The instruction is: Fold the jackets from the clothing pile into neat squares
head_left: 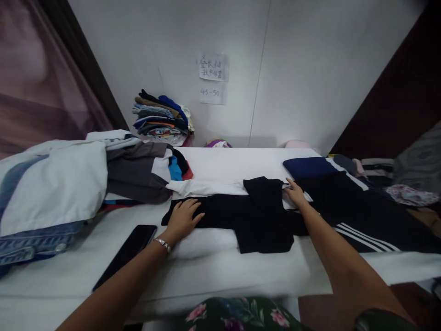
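Note:
A black and white garment lies spread on the white table. My left hand rests flat on its left black part, fingers stretched out, a bracelet at the wrist. My right hand presses fingers down on the garment's white strip at the right, beside a folded black flap. Neither hand grips anything.
A black phone lies on the table by my left forearm. A heap of clothes covers the left side. Dark striped clothes lie at the right. A folded stack stands against the back wall under paper notes.

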Tool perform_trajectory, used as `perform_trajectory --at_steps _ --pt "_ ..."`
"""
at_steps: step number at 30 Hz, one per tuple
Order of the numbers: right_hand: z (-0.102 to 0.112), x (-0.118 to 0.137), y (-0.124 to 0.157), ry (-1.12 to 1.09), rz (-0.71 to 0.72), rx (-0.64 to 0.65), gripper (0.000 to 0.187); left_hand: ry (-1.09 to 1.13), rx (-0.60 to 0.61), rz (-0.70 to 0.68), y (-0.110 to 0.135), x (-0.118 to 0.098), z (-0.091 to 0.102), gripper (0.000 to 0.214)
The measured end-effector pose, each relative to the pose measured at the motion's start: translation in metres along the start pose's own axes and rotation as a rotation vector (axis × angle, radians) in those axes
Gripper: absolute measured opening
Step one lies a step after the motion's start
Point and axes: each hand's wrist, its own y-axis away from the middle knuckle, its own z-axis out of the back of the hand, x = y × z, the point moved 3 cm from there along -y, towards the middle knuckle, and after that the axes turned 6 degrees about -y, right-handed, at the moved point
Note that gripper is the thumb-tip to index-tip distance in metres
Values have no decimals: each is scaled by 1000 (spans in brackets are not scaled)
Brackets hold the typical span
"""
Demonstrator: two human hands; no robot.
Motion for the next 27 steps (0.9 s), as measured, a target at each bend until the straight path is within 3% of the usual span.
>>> perform_trajectory --at_steps 2,5,9,12,17,20,24,27 --pt "10 15 18 -96 21 -3 51 -7 -18 15 3 0 -5 46" --pt "17 51 69 -247 183 119 45 -4 -30 27 0 2 -5 45" --pt "10 88 140 -79 355 340 57 2 -55 24 -2 1 -1 45" --pt "0 91 162 72 352 401 57 0 -70 9 0 -1 0 44" --pt "0 85 152 3 340 240 29 16 -91 17 2 -2 3 42" --pt "11 92 141 -89 379 167 31 24 -99 16 3 -2 4 42" --pt "38 113 120 -322 366 187 24 33 -110 16 4 0 2 42" --pt "60 132 82 -498 272 254 14 39 -100 16 4 2 0 42"
